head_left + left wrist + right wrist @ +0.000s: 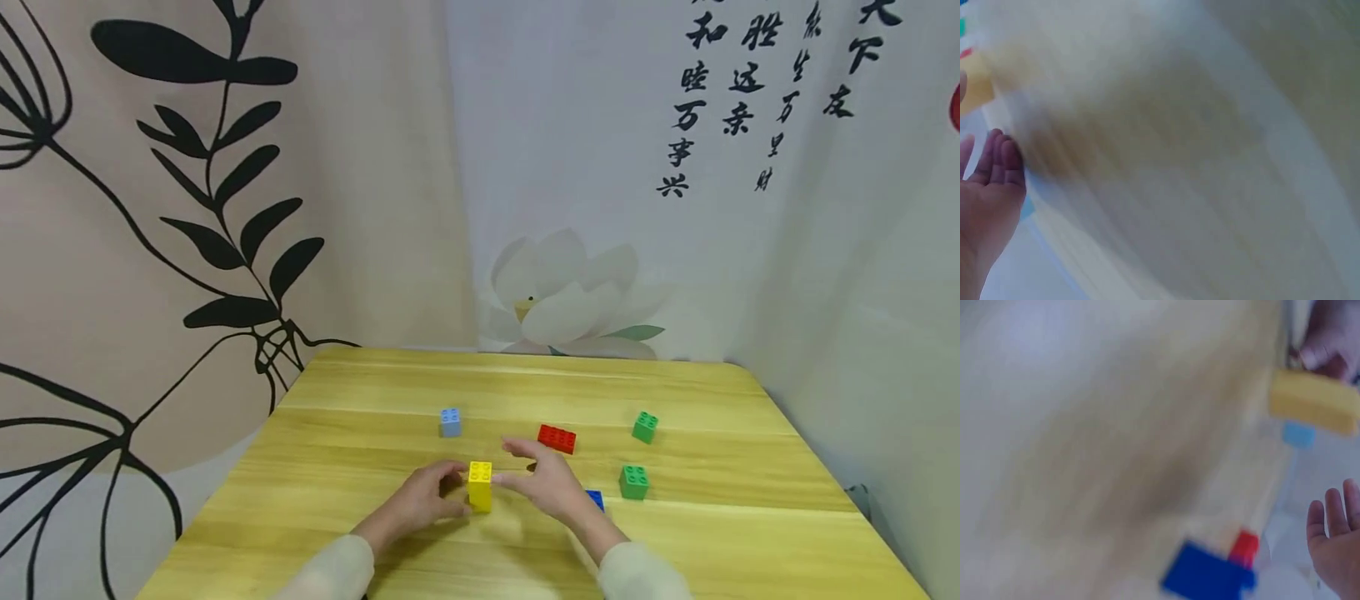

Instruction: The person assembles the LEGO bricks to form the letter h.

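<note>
Yellow block (480, 486): between left hand (423, 500) and right hand (547, 483), neither clearly nearer; long axis upright; smooth sides, studded top.
Left hand: block at three o'clock; fingers loosely curved, apart from thumb; contact cannot be told.
Right hand: block at nine o'clock, by the thumb; fingers extended.
Bench (337, 433): straw-coloured wood grain; oblong red block (557, 438) at two o'clock from yellow.
</note>
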A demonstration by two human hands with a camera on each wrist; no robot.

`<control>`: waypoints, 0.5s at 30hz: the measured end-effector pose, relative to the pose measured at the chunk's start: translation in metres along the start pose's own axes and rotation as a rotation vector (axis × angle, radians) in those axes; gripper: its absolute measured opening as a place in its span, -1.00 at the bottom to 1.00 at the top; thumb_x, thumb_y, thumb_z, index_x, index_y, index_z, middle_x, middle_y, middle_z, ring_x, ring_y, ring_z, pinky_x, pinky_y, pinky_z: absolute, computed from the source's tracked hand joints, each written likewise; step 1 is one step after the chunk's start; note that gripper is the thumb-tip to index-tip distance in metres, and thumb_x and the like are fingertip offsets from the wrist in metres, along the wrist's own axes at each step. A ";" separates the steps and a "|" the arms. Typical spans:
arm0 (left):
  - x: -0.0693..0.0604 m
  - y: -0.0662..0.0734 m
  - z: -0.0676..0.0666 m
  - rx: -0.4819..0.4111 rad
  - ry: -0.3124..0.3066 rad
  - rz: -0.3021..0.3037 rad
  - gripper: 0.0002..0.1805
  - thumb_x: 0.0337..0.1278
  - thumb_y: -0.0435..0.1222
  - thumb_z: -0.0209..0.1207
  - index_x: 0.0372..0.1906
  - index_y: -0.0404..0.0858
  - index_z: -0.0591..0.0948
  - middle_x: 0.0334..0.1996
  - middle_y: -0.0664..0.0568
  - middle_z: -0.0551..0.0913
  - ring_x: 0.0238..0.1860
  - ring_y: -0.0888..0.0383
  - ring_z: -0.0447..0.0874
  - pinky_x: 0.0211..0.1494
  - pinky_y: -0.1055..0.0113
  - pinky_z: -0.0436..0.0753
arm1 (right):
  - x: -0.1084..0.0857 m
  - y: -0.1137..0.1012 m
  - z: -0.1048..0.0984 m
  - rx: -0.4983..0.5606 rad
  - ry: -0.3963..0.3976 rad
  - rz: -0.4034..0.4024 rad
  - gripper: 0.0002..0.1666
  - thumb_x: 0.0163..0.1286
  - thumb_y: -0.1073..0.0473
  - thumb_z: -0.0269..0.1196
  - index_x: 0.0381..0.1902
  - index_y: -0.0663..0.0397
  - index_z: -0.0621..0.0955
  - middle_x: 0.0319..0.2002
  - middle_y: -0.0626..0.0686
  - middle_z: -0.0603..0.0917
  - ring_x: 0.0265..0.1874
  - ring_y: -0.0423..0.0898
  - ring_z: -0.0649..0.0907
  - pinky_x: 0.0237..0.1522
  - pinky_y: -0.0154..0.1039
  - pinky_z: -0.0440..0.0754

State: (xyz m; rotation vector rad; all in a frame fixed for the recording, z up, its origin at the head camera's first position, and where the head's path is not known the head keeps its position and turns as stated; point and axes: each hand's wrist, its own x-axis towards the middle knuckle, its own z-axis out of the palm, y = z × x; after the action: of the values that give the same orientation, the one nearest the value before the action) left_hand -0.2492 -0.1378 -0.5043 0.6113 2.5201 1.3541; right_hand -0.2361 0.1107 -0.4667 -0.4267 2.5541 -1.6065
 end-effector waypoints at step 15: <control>0.026 0.085 -0.007 -0.081 0.106 0.111 -0.29 0.13 -0.11 0.40 0.38 -0.13 0.43 0.14 0.04 0.53 0.13 -0.01 0.46 0.10 0.08 0.48 | -0.052 0.052 -0.144 -0.102 0.208 0.163 -0.15 0.40 -0.20 0.25 0.46 0.15 0.33 0.36 0.25 0.41 0.34 0.24 0.36 0.26 0.25 0.35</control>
State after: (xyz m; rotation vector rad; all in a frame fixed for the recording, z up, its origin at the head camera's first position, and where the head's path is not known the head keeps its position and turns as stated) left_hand -0.2533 -0.0889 -0.4292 0.6898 2.5314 1.5580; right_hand -0.2287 0.2712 -0.4530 -0.0568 2.7472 -1.5418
